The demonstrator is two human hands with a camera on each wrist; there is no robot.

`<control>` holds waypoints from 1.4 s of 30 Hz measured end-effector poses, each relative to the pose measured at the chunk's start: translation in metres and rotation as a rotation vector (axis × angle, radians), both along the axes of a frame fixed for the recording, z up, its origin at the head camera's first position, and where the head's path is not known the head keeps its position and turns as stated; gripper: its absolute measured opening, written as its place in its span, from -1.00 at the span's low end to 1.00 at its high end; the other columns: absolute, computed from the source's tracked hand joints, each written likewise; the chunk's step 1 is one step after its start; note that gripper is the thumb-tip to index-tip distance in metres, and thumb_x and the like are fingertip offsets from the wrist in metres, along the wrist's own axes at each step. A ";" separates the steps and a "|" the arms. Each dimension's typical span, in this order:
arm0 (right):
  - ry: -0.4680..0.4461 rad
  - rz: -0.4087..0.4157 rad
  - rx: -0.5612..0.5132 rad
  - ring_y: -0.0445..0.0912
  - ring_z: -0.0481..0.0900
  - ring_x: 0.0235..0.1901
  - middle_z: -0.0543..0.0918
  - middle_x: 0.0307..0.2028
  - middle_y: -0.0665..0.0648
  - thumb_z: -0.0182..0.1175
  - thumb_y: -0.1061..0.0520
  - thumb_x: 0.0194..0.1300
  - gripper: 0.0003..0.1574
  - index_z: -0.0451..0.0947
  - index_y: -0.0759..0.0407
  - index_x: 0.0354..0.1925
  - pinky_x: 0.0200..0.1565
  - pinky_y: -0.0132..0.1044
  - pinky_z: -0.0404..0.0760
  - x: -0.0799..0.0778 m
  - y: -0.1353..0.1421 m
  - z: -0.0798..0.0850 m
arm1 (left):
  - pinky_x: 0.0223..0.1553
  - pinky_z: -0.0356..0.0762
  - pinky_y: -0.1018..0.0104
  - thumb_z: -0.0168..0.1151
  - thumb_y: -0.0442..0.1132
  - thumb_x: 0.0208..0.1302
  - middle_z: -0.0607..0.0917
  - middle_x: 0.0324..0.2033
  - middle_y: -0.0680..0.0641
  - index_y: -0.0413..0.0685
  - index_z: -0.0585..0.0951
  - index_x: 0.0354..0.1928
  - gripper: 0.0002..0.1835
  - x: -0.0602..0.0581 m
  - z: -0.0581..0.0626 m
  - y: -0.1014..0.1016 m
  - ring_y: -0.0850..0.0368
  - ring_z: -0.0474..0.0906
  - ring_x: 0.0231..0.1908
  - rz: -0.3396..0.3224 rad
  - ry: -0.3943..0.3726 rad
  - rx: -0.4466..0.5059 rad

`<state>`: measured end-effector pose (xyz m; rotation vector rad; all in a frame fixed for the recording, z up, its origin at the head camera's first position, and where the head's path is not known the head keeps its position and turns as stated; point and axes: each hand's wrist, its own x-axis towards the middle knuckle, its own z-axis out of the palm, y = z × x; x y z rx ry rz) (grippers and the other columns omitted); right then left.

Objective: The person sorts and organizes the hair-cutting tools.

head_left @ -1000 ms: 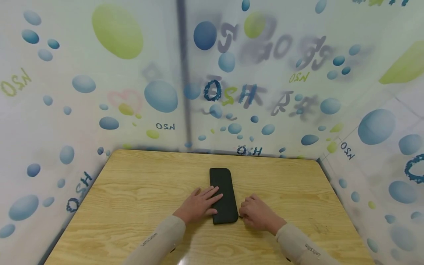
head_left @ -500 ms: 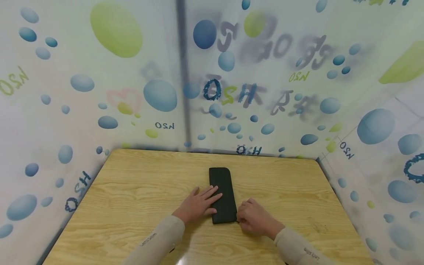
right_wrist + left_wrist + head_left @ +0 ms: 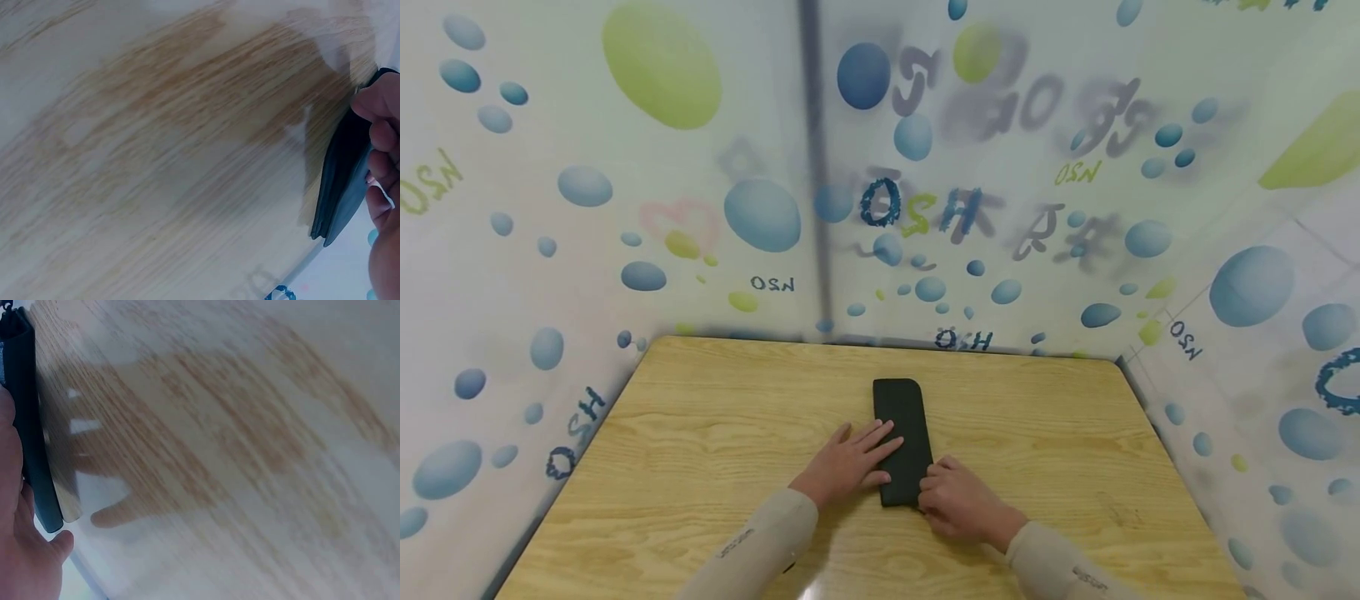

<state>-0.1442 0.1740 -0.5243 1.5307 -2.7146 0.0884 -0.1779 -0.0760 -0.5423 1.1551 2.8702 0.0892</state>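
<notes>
A long black zip wallet (image 3: pixel 904 408) lies flat on the wooden table, its length running away from me. My left hand (image 3: pixel 844 467) rests on its left side with fingers spread and straight. In the left wrist view the wallet's side edge (image 3: pixel 34 425) shows beside the left hand (image 3: pixel 31 562), with a small metal piece at its top. At the near right corner my right hand (image 3: pixel 961 502) has curled fingers and pinches the zipper pull, which is mostly hidden by them. The right wrist view shows the wallet's layered edge (image 3: pixel 340 169) beside the right hand (image 3: pixel 384 144).
The light wood table (image 3: pixel 730 400) extends to both sides of the wallet. Behind it and at the sides stand pale walls (image 3: pixel 760 100) printed with blue and green drops and lettering.
My right hand has moved left round the wallet's near right corner, drawing the zipper pull along the edge. The left hand has stayed in place on the wallet.
</notes>
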 end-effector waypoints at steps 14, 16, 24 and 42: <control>0.018 0.037 0.008 -0.26 0.37 -0.39 0.52 -0.47 -0.24 0.25 0.01 0.20 -0.83 0.55 -0.17 -0.52 -0.11 -0.32 0.36 0.000 -0.022 -0.004 | 0.42 0.18 -0.13 -0.26 0.26 0.46 0.03 0.54 0.11 0.36 0.05 0.52 -0.35 0.001 0.000 0.002 0.16 -0.01 0.52 0.017 -0.014 -0.017; 0.028 0.041 -0.003 -0.26 0.36 -0.40 0.53 -0.47 -0.24 0.25 0.00 0.20 -0.83 0.55 -0.17 -0.53 -0.11 -0.33 0.34 0.000 -0.027 -0.004 | 0.42 0.19 -0.13 -0.27 0.27 0.46 0.02 0.54 0.11 0.36 0.05 0.52 -0.35 0.001 -0.001 0.002 0.15 -0.01 0.52 0.016 -0.008 -0.016; 0.040 0.030 0.004 -0.25 0.39 -0.38 0.57 -0.45 -0.22 0.26 0.01 0.20 -0.84 0.58 -0.16 -0.52 -0.11 -0.34 0.32 0.001 -0.035 -0.005 | 0.39 0.23 -0.12 -0.27 0.26 0.47 0.05 0.54 0.10 0.36 0.08 0.52 -0.36 0.001 -0.003 0.002 0.14 0.02 0.52 0.016 0.013 -0.004; 0.047 0.013 0.019 -0.24 0.43 -0.34 0.61 -0.40 -0.23 0.23 -0.05 0.27 -0.86 0.62 -0.18 -0.44 -0.11 -0.35 0.35 0.002 -0.035 -0.006 | 0.35 0.28 -0.13 -0.17 0.22 0.46 0.15 0.52 0.04 0.30 0.17 0.49 -0.38 0.001 0.001 0.002 0.09 0.09 0.50 0.000 0.021 0.024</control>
